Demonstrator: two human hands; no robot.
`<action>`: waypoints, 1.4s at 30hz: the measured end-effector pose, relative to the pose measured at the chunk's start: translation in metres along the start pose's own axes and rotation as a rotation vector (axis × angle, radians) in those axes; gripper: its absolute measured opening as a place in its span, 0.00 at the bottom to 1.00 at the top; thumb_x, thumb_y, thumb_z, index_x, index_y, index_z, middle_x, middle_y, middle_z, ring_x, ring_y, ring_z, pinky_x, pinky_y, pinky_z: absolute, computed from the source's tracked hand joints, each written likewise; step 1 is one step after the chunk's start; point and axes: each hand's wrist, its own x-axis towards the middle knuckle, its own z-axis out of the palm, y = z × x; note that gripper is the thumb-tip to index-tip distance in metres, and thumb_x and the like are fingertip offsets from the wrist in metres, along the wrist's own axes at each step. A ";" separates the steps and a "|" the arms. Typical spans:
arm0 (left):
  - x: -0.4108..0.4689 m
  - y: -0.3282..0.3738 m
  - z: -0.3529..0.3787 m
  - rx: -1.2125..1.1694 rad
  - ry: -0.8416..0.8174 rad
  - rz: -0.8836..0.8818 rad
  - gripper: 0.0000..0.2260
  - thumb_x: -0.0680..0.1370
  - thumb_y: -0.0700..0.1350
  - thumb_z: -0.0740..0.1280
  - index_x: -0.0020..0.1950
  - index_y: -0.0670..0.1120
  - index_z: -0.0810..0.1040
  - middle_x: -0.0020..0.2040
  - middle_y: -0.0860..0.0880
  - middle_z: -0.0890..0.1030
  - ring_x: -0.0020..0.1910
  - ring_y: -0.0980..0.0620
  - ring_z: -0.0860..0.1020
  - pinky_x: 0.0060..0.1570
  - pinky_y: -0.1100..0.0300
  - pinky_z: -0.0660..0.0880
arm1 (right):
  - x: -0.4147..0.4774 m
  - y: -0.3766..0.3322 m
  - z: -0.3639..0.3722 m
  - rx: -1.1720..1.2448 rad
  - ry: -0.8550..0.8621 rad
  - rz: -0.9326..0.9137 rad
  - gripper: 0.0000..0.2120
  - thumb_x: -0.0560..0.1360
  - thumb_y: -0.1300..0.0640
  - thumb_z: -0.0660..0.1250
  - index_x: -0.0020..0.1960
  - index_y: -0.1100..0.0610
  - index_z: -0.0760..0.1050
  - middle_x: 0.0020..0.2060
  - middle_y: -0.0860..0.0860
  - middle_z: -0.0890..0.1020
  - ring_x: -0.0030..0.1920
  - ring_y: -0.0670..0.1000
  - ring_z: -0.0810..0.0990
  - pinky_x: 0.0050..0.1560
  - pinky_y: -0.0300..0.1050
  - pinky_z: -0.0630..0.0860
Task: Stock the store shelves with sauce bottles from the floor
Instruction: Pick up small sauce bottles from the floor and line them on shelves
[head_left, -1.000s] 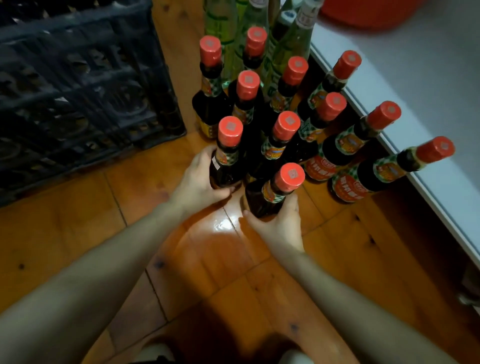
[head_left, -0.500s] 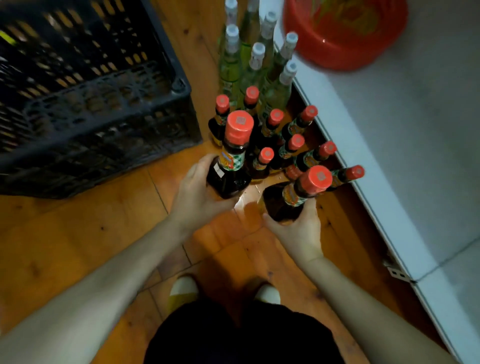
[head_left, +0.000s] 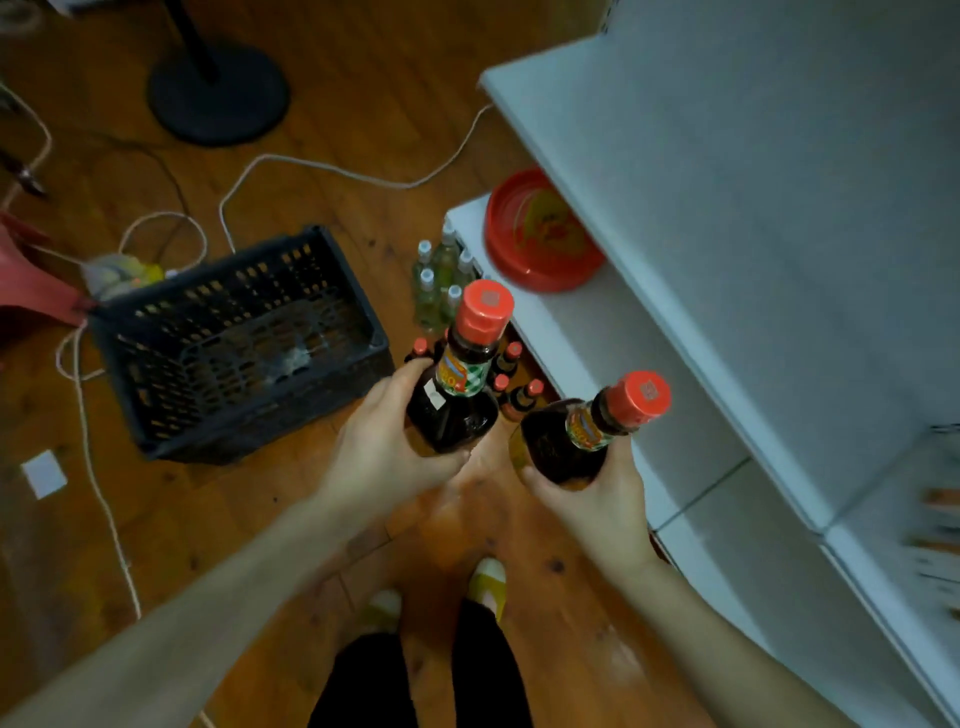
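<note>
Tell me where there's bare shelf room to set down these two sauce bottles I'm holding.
The upper white shelf looks bare across its whole visible top. The lower shelf is free between the red basin and the person's right hand. The floor beside that shelf is crowded with red-capped bottles and clear bottles. The far right edge is too blurred to judge.

Upper shelf (head_left: 753, 208) bare; red basin (head_left: 540, 234) crowds lower shelf (head_left: 597, 332).

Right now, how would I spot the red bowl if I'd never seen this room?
Find the white shelving unit along the right side. On its lowest shelf, at the far end, sits the red bowl, partly tucked under the shelf above. It is the only round, open thing there; the other red bits nearby are just small bottle caps.
</note>
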 end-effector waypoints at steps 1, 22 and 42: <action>-0.008 0.015 -0.011 -0.014 0.000 0.028 0.42 0.63 0.51 0.77 0.72 0.53 0.60 0.67 0.52 0.70 0.66 0.52 0.69 0.64 0.53 0.69 | -0.011 -0.016 -0.013 0.005 0.007 0.005 0.28 0.62 0.53 0.77 0.57 0.50 0.68 0.49 0.44 0.77 0.51 0.44 0.77 0.48 0.30 0.71; -0.173 0.325 -0.039 0.001 -0.496 0.844 0.34 0.53 0.62 0.69 0.59 0.65 0.67 0.46 0.66 0.74 0.49 0.58 0.76 0.48 0.61 0.74 | -0.319 -0.092 -0.263 0.182 0.805 0.064 0.27 0.61 0.63 0.78 0.51 0.48 0.68 0.43 0.39 0.77 0.44 0.35 0.76 0.39 0.25 0.72; -0.416 0.558 0.224 -0.149 -0.678 1.107 0.30 0.57 0.53 0.77 0.56 0.60 0.70 0.41 0.62 0.77 0.41 0.68 0.75 0.36 0.73 0.68 | -0.568 0.092 -0.532 0.184 1.183 0.220 0.34 0.51 0.47 0.76 0.55 0.49 0.71 0.49 0.46 0.81 0.51 0.47 0.79 0.54 0.52 0.78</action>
